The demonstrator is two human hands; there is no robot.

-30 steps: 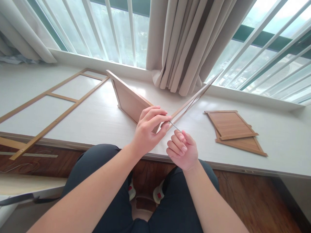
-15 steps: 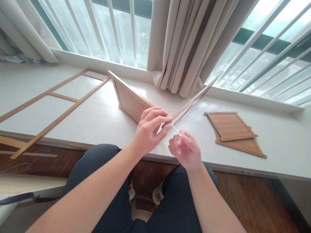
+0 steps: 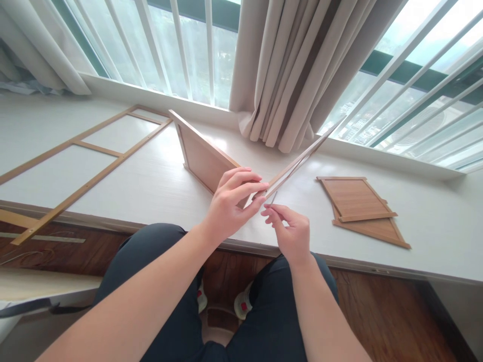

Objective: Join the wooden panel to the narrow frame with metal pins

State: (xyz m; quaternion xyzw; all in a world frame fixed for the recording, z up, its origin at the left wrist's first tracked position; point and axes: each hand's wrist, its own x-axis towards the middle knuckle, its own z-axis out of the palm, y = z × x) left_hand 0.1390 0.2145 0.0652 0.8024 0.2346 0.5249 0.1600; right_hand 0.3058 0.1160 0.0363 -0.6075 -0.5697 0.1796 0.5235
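My left hand (image 3: 231, 203) pinches the near corner where two upright wooden panels meet, one panel (image 3: 199, 158) running back to the left and a thin one (image 3: 302, 158) running back to the right. My right hand (image 3: 289, 231) is closed around a thin metal tool (image 3: 272, 197), whose tip points up at that corner just right of my left fingertips. Both hands hover above the near edge of the white window ledge (image 3: 158, 186).
A flat wooden lattice frame (image 3: 86, 156) lies on the ledge at left. Two stacked wooden panels (image 3: 358, 206) lie at right. A beige curtain (image 3: 294, 70) hangs behind the upright panels. My knees and a wood floor (image 3: 396, 311) are below the ledge.
My right hand has turned and risen slightly, swinging the metal tool from a slant to nearly upright and closer to the corner. My left hand has kept its grip.
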